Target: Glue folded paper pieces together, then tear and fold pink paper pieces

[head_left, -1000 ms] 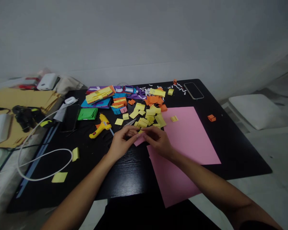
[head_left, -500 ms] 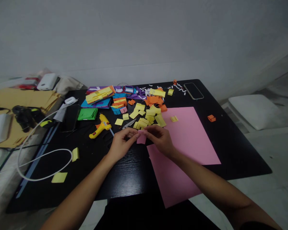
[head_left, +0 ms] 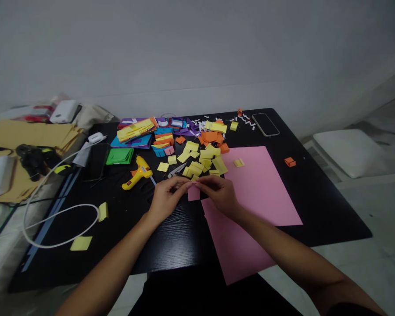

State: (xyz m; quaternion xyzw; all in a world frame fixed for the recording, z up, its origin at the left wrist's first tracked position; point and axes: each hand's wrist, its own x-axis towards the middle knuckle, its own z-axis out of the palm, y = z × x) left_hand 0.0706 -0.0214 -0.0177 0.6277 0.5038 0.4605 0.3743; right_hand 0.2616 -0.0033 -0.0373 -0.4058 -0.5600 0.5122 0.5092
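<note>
A small pink paper piece (head_left: 194, 193) is pinched between both hands at the middle of the black table. My left hand (head_left: 169, 195) grips its upper left edge with thumb and fingers. My right hand (head_left: 219, 191) grips the upper right edge, the fingertips of both hands close together. Just beyond them lies a pile of folded yellow paper pieces (head_left: 206, 159). Scissors (head_left: 177, 170) rest partly under the pile, left of it. Beneath my right forearm spread large pink sheets (head_left: 260, 193), one overhanging the table's front edge.
A yellow glue gun (head_left: 138, 173) lies left of my hands. Stacked coloured papers (head_left: 136, 131) and green papers (head_left: 120, 156) are behind it. A phone (head_left: 265, 124) sits at the back right corner. A white cable (head_left: 61, 210) loops on the left; a white stool (head_left: 347, 151) stands at right.
My fingertips have drawn closer together along the top edge of the pink paper piece. Its lower part now hangs slightly lower. Nothing else on the table has moved.
</note>
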